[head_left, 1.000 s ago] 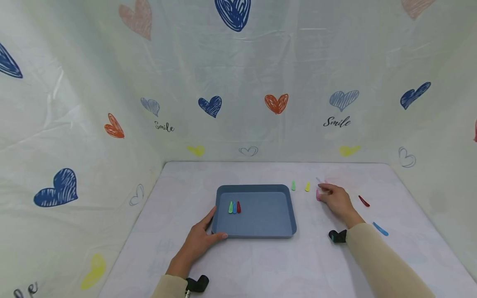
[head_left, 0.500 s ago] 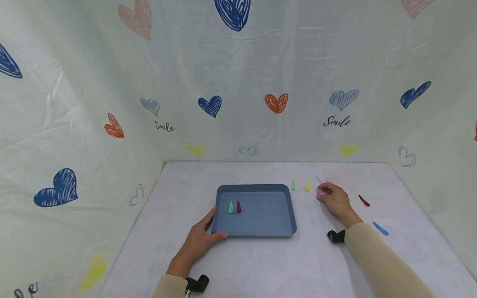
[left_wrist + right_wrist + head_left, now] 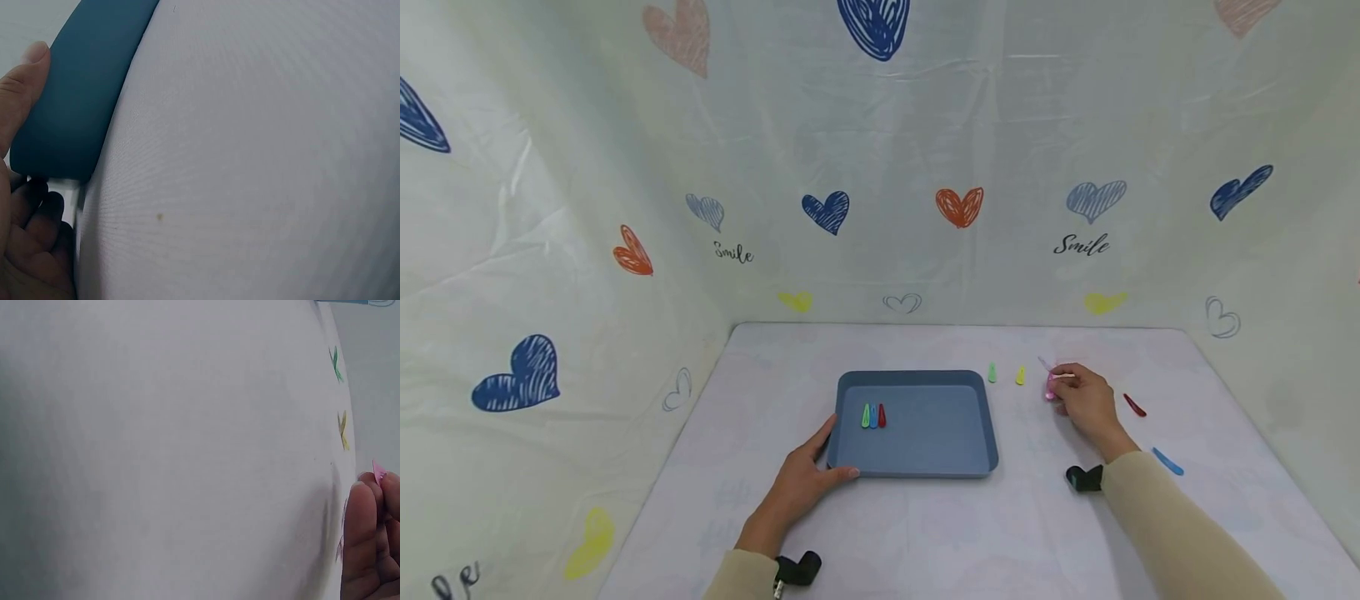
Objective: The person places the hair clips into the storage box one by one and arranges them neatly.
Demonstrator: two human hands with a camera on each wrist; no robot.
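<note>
My left hand (image 3: 805, 487) holds the near left corner of a blue-grey tray (image 3: 925, 462), thumb along its front edge. In the left wrist view the thumb (image 3: 31, 81) lies against the tray wall (image 3: 78, 119) and the other fingers curl at its corner. A green, a blue (image 3: 873, 417) and a red snap hair clip stand side by side in the tray's left part. Right of the tray, my right hand (image 3: 1088, 408) pinches a pink hair clip (image 3: 1049, 388) between thumb and fingertips; its tip (image 3: 377, 472) shows above them in the right wrist view.
Between tray and right hand lie a green clip (image 3: 992, 373) and a yellow clip (image 3: 1020, 376). A pale lilac clip (image 3: 1043, 363) is just beyond the fingers. Right of the hand are a dark red clip (image 3: 1135, 406) and a blue clip (image 3: 1167, 461). A heart-printed sheet hangs behind.
My right hand has shifted slightly right, and the pink clip, earlier at its fingertips, now sits tilted in its pinch. The left hand stays on the tray.
</note>
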